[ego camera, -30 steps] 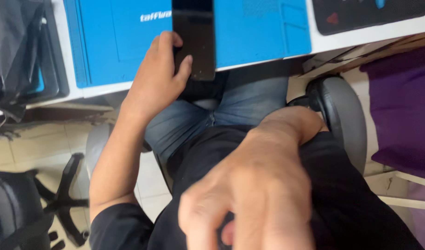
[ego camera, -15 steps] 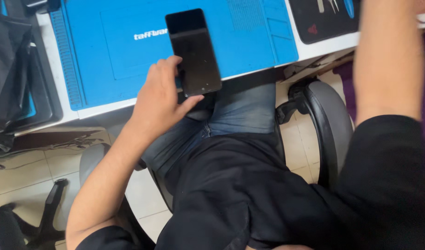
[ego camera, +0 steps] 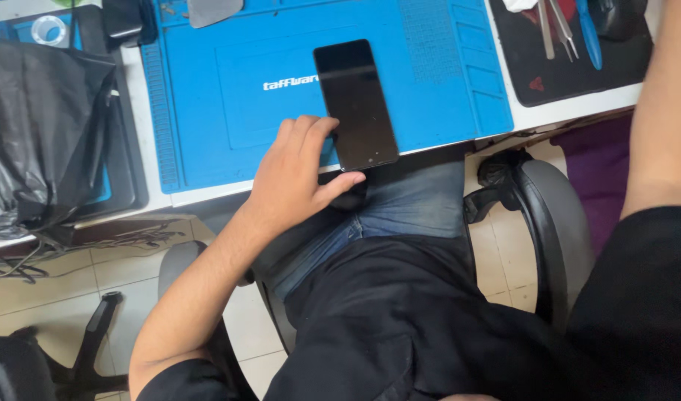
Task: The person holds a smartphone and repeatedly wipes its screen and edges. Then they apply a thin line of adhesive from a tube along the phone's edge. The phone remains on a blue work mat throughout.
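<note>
A black smartphone (ego camera: 355,100) with a dark screen lies lengthwise over the blue work mat (ego camera: 221,119), its lower end past the desk's front edge. My left hand (ego camera: 292,182) grips that lower end, fingers on the left side and thumb under the bottom corner. Only the forearm (ego camera: 663,111) of my right arm shows, rising along the right edge; the hand itself is out of the picture. My lap in jeans and a black shirt fills the lower middle.
A black mat (ego camera: 570,67) at the top right holds tweezers (ego camera: 552,26) and a blue tool. A crumpled black plastic bag (ego camera: 36,126) covers the desk's left side, near a tape roll (ego camera: 47,30). The chair armrest (ego camera: 548,223) stands at the right, over tiled floor.
My right hand, close to the camera a second ago, has lifted up and out of view. My left hand keeps hold of the phone, which now lies further down over the mat.
</note>
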